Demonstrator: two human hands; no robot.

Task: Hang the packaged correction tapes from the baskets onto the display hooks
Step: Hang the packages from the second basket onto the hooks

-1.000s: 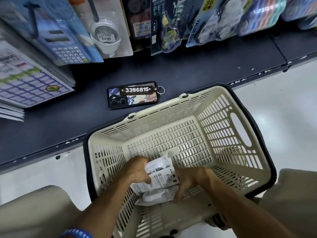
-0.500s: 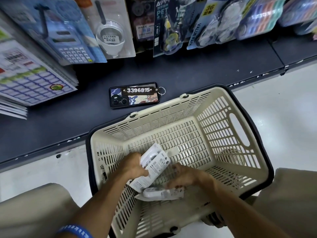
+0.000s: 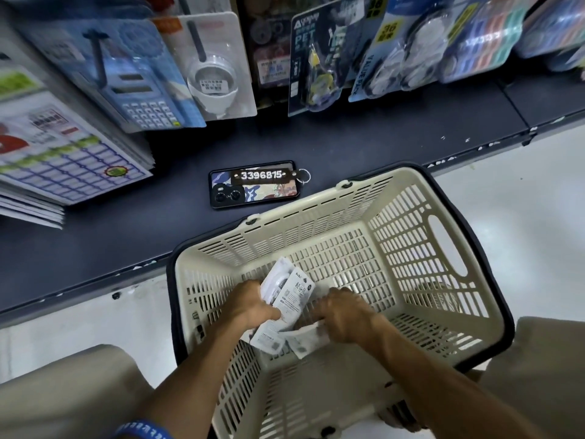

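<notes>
Both forearms reached down from the near edge into the cream slatted basket point(image 3: 408, 248), which sat tilted on the pale floor point(image 3: 522, 191) between the person's knees. The left hand point(image 3: 253, 304) was low in the basket near its left wall, fingers curled round a small stack of packaged correction tapes point(image 3: 289, 299) held slanting upward, the top pack's white card with printed characters facing the camera. A blue wristband point(image 3: 144, 430) circled that wrist at the near edge of view. The right hand point(image 3: 343, 315) lay just beside the stack, knuckles up and fingers bent downward onto another pack point(image 3: 305, 339) lying flat on the basket floor; its fingertips were hidden under the hand, so it seemed to be pinching that pack, though the grip itself could not be made out. The two hands were close but apart, with the held stack between them. The rest of the basket floor, toward the far and right walls, showed only its slots. Just beyond the basket's far rim ran a dark shelf base point(image 3: 110, 242), on which a phone point(image 3: 253, 188) lay flat with a numbered key tag point(image 3: 264, 175) resting across it. Farther left a pile of printed chart sheets point(image 3: 63, 160) rested on the same ledge. Above, along the far side, blister packs hung in a row: a calculator pack point(image 3: 139, 87), a pack with a clear round tub point(image 3: 215, 77), a dark pet-labelled pack point(image 3: 313, 64) and, to the right, blurred value packs point(image 3: 408, 52).
</notes>
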